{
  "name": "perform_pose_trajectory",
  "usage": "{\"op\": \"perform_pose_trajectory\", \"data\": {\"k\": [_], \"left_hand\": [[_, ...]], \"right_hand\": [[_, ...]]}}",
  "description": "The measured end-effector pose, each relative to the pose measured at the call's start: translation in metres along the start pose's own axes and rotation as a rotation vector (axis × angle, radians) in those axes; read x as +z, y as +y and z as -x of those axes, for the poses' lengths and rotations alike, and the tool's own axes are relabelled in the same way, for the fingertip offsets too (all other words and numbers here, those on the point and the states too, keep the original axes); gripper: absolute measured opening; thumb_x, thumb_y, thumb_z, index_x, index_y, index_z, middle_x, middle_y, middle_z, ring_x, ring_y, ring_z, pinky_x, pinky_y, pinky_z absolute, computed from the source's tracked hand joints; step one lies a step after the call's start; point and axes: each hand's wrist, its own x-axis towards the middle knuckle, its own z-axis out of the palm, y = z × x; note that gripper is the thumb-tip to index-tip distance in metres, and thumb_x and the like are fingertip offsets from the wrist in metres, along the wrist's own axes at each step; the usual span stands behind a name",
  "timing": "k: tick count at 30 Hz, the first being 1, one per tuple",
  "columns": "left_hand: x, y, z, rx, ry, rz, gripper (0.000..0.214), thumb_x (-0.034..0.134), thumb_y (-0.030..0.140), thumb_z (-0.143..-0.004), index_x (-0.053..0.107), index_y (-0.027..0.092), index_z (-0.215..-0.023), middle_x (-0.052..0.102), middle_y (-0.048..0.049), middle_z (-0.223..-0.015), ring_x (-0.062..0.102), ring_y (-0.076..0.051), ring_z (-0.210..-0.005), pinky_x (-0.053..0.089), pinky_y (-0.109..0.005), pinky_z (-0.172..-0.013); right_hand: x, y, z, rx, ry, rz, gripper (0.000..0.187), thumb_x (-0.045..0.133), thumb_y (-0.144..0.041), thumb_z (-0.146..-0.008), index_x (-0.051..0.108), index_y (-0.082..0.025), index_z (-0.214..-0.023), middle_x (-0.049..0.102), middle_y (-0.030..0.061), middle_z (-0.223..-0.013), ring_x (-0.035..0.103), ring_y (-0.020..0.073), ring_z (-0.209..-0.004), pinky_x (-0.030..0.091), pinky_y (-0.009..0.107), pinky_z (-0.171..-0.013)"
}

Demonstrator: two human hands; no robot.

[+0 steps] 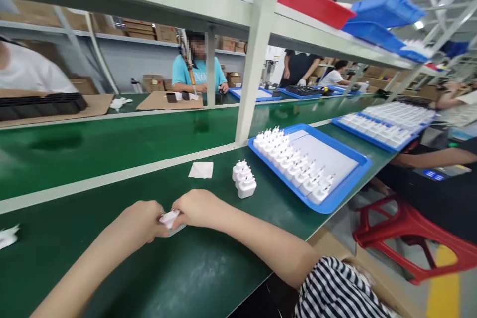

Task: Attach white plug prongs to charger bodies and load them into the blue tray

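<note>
In the head view, my left hand (149, 221) and my right hand (194, 211) meet above the green work surface. Both are closed around a small white power adapter (170, 218), mostly covered by my fingers, so its details are hard to make out. To the right of my hands, three white power adapters (246, 188) stand in a short row, prongs up. A folded piece of white paper (201, 170) lies just beyond my right hand. The blue tray (337, 203) on the right holds several rows of similar adapters along its near-left side.
A crumpled white cloth or tissue (8, 236) lies at the far left. A shelf post (257, 54) rises behind the bench. Further right are more filled blue trays (387, 145) and a red stool (417, 238). Across the green belt (156, 134), co-workers sit at another bench.
</note>
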Motion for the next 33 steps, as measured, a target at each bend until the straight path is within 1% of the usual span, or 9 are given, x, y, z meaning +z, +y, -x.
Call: {"op": "perform_pose_trajectory", "data": {"k": [7, 13, 17, 19, 22, 25, 27, 30, 33], "left_hand": [[0.006, -0.01, -0.013, -0.03, -0.05, -0.07, 0.018, 0.041, 0.032, -0.06, 0.052, 0.019, -0.061, 0.056, 0.0006, -0.047, 0.054, -0.018, -0.055, 0.03, -0.023, -0.05], [0.021, -0.017, -0.013, 0.018, 0.094, -0.105, 0.022, 0.038, 0.04, -0.062, 0.046, 0.023, -0.053, 0.056, 0.0048, -0.048, 0.053, -0.018, -0.054, 0.03, -0.024, -0.051], [0.02, -0.017, -0.011, -0.013, 0.02, -0.017, 0.022, 0.043, 0.04, -0.061, 0.046, 0.022, -0.05, 0.054, 0.0044, -0.046, 0.052, -0.017, -0.053, 0.029, -0.023, -0.051], [0.02, -0.017, -0.01, 0.013, 0.003, 0.073, 0.025, 0.043, 0.041, -0.062, 0.047, 0.02, -0.049, 0.054, 0.0039, -0.047, 0.05, -0.015, -0.051, 0.028, -0.022, -0.05], [0.022, -0.02, -0.007, 0.086, 0.06, 0.18, 0.03, 0.038, 0.042, -0.066, 0.047, 0.019, -0.051, 0.053, 0.0033, -0.049, 0.047, -0.013, -0.05, 0.028, -0.021, -0.049], [0.024, -0.02, 0.001, 0.118, 0.131, 0.18, 0.034, 0.035, 0.046, -0.068, 0.046, 0.017, -0.053, 0.052, 0.001, -0.051, 0.046, -0.014, -0.05, 0.028, -0.021, -0.048], [0.026, -0.016, 0.009, 0.148, 0.149, 0.165, 0.035, 0.034, 0.047, -0.069, 0.048, 0.017, -0.056, 0.052, 0.0, -0.053, 0.047, -0.014, -0.051, 0.029, -0.021, -0.047], [0.035, 0.002, 0.027, 0.237, 0.156, 0.17, 0.034, 0.033, 0.045, -0.071, 0.053, 0.018, -0.063, 0.054, -0.001, -0.06, 0.049, -0.015, -0.056, 0.032, -0.021, -0.05], [0.055, 0.032, 0.039, 0.28, 0.27, 0.124, 0.036, 0.029, 0.042, -0.074, 0.056, 0.019, -0.078, 0.055, -0.0041, -0.073, 0.051, -0.017, -0.065, 0.036, -0.024, -0.057]], "right_hand": [[-0.002, 0.006, -0.005, -0.032, -0.094, -0.074, 0.019, 0.047, -0.034, -0.072, 0.053, -0.017, -0.074, 0.056, 0.0001, -0.069, 0.05, 0.0132, -0.063, 0.03, 0.019, -0.039], [-0.009, 0.005, -0.016, -0.039, -0.26, -0.053, 0.011, 0.047, -0.03, -0.07, 0.048, -0.018, -0.071, 0.055, -0.0002, -0.072, 0.051, 0.0148, -0.068, 0.035, 0.021, -0.04], [-0.013, 0.003, -0.018, -0.025, -0.316, -0.022, 0.011, 0.05, -0.029, -0.069, 0.047, -0.018, -0.067, 0.055, 0.0002, -0.072, 0.051, 0.0153, -0.067, 0.036, 0.022, -0.041], [-0.013, 0.003, -0.017, -0.019, -0.291, -0.01, 0.011, 0.05, -0.029, -0.068, 0.049, -0.018, -0.068, 0.055, 0.0006, -0.071, 0.051, 0.0152, -0.066, 0.035, 0.021, -0.041], [-0.012, 0.007, -0.015, -0.037, -0.229, -0.031, 0.014, 0.05, -0.03, -0.068, 0.052, -0.017, -0.072, 0.055, 0.0006, -0.07, 0.05, 0.0147, -0.064, 0.032, 0.02, -0.04], [-0.007, 0.012, -0.013, -0.098, -0.157, -0.053, 0.016, 0.049, -0.028, -0.068, 0.054, -0.016, -0.075, 0.055, 0.0007, -0.067, 0.049, 0.0132, -0.061, 0.03, 0.02, -0.04], [-0.004, 0.013, -0.006, -0.148, -0.106, -0.074, 0.015, 0.049, -0.028, -0.069, 0.055, -0.015, -0.075, 0.056, 0.0005, -0.066, 0.05, 0.0122, -0.06, 0.03, 0.019, -0.042], [0.003, 0.012, 0.019, -0.154, -0.068, -0.081, 0.017, 0.051, -0.03, -0.069, 0.057, -0.015, -0.073, 0.058, 0.0015, -0.067, 0.051, 0.0131, -0.062, 0.032, 0.019, -0.046], [0.008, 0.016, 0.059, -0.086, 0.006, -0.104, 0.016, 0.051, -0.028, -0.07, 0.058, -0.015, -0.076, 0.06, 0.0034, -0.074, 0.053, 0.0152, -0.069, 0.036, 0.021, -0.053]]}}
